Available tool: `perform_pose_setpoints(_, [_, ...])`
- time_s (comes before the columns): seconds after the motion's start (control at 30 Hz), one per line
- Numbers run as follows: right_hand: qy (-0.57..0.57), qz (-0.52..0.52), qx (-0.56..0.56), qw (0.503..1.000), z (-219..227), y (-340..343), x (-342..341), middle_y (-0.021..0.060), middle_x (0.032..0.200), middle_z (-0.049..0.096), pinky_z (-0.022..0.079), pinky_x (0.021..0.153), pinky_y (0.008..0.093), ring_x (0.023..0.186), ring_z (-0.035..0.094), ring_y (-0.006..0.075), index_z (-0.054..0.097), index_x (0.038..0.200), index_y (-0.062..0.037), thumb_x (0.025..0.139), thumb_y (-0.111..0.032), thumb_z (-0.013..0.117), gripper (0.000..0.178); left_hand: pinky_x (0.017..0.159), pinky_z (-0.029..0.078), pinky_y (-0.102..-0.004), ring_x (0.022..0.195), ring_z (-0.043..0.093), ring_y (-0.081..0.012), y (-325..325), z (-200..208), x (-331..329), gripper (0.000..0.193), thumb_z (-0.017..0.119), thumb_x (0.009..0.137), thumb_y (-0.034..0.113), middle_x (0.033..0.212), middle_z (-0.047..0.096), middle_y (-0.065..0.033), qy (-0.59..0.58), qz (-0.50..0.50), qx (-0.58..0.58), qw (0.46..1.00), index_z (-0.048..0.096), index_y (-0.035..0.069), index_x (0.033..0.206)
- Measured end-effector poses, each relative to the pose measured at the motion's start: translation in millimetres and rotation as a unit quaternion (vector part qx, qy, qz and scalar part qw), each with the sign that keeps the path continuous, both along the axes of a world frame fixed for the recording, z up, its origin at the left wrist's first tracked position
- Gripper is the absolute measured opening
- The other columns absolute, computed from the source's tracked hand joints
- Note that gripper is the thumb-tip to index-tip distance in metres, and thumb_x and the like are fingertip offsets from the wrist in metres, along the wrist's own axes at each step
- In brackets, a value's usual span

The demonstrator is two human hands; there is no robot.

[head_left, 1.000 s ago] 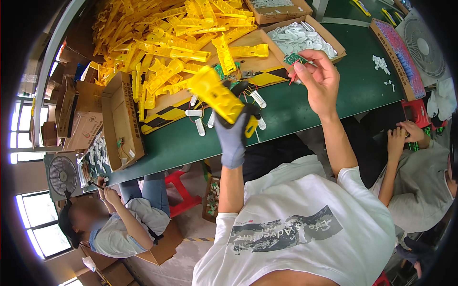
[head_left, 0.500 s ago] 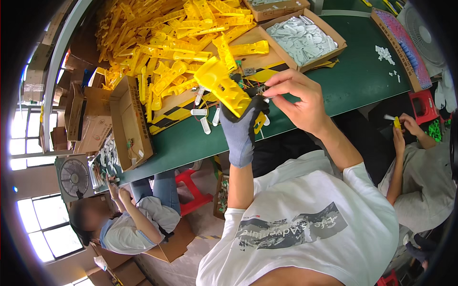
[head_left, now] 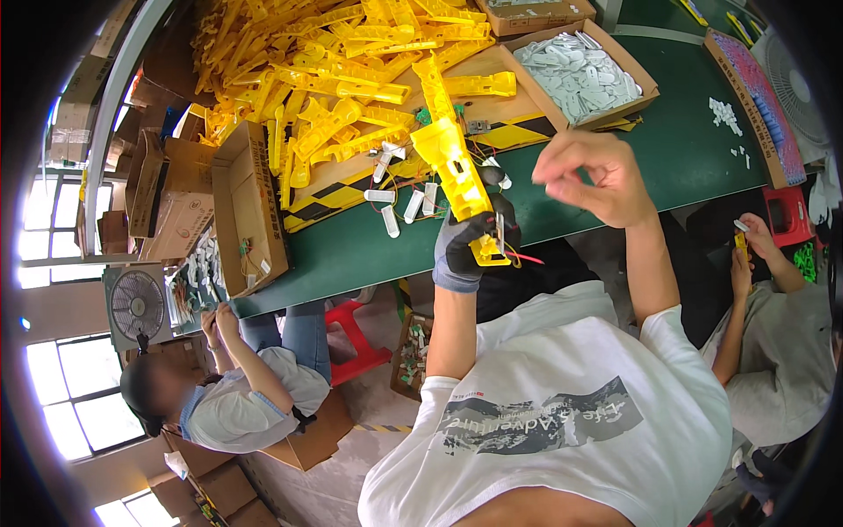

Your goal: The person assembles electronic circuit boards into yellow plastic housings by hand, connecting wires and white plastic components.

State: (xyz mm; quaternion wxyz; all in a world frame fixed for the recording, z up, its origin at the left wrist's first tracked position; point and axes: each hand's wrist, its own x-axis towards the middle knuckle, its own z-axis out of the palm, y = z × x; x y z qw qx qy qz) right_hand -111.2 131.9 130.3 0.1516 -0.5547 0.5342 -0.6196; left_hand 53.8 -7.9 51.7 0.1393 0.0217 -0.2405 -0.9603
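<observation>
In my left hand (head_left: 456, 256), which wears a grey and black glove, is a long yellow plastic housing (head_left: 458, 176), gripped near its lower end and tilted upright. A small metal piece and a short red wire (head_left: 528, 258) show at that end; the glove hides part of them. My bare right hand (head_left: 601, 171) hovers to the right, apart from the housing. Its fingers are loosely curled, with a gap to the thumb, slightly blurred, and nothing shows in them. White oblong parts with thin wires (head_left: 414, 205) lie on the green table (head_left: 351, 259) beyond my left hand.
A heap of yellow housings (head_left: 334, 61) covers the wooden board at the far left. A carton of white flat parts (head_left: 580, 79) stands beyond my right hand; another carton (head_left: 248, 211) sits left. Co-workers sit on both sides, a red stool (head_left: 356, 347) near the left one.
My left hand has come nearer and slightly right, turning the housing more upright. The right hand has let go at its lower end and moved right, away from it.
</observation>
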Motion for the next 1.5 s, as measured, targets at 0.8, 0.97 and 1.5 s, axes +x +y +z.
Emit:
perform_pose_setpoints(0.8, [-0.107, 0.016, 0.003, 0.994, -61, -23, 45, 0.0020, 0.076, 0.065, 0.034, 0.046, 0.0181, 0.058, 0.052, 0.0041, 0.065, 0.076, -0.0061, 0.071, -0.011, 0.077, 0.014, 0.061, 0.053, -0.0266, 0.072, 0.062, -0.0145, 9, -14, 18, 0.036, 0.064, 0.081, 0.008, 0.091, 0.061, -0.0065, -0.226, 0.115, -0.064, 0.965, 0.051, 0.003, 0.115])
perform_pose_setpoints(0.97, [-0.259, -0.053, 0.095, 0.960, -74, -27, 55, 0.0014, 0.073, 0.064, 0.037, 0.049, 0.0161, 0.058, 0.052, 0.0024, 0.064, 0.076, -0.0016, 0.078, -0.013, 0.072, 0.014, 0.063, 0.052, -0.0273, 0.072, 0.061, -0.0150, 17, 3, 24, 0.043, 0.064, 0.075, 0.001, 0.092, 0.062, -0.0064, -0.214, 0.226, -0.259, 0.914, 0.050, 0.001, 0.116])
perform_pose_setpoints(1.5, [-0.287, 0.015, 0.144, 0.947, -70, -14, 55, 0.0084, 0.087, 0.066, 0.052, 0.070, 0.0219, 0.077, 0.062, 0.0094, 0.065, 0.099, 0.0051, 0.083, -0.004, 0.065, 0.019, 0.071, 0.047, -0.0239, 0.081, 0.055, -0.0099, 26, -4, 27, 0.049, 0.073, 0.071, -0.001, 0.095, 0.058, -0.0030, -0.246, 0.314, -0.311, 0.863, 0.051, 0.001, 0.115])
